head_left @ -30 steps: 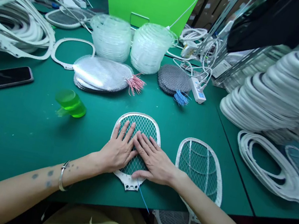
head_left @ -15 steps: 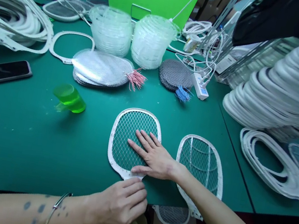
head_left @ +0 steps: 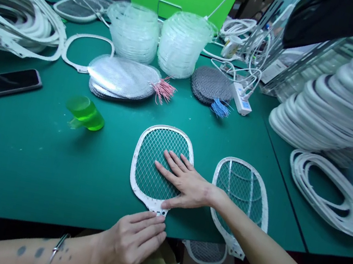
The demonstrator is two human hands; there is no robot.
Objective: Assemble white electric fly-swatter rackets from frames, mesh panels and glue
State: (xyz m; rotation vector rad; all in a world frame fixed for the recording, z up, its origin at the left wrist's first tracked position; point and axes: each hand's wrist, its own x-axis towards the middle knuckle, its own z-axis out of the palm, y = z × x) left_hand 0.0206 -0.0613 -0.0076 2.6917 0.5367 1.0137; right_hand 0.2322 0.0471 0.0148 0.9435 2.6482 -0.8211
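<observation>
A white mosquito-swatter head with a metal mesh lies on the green table near its front edge. My right hand rests flat on its lower right part, fingers spread and thumb by the neck. My left hand is at the table's edge, fingers bent and pressed together, tips at the end of the neck. Its thumb is hidden, and I cannot make out what it holds. To the right, partly under my right forearm, lies a second swatter head with ribs across its mesh.
A green cylinder and a phone lie left. Behind are stacked silver mesh sheets with red wires, dark mesh sheets with blue wires, clear ring stacks and a power strip. White frames tower at right.
My left hand has drawn back slightly from the neck and its fingers have straightened, uncovering the neck's end. My right hand stays spread on the mesh. The whole view has shifted slightly.
</observation>
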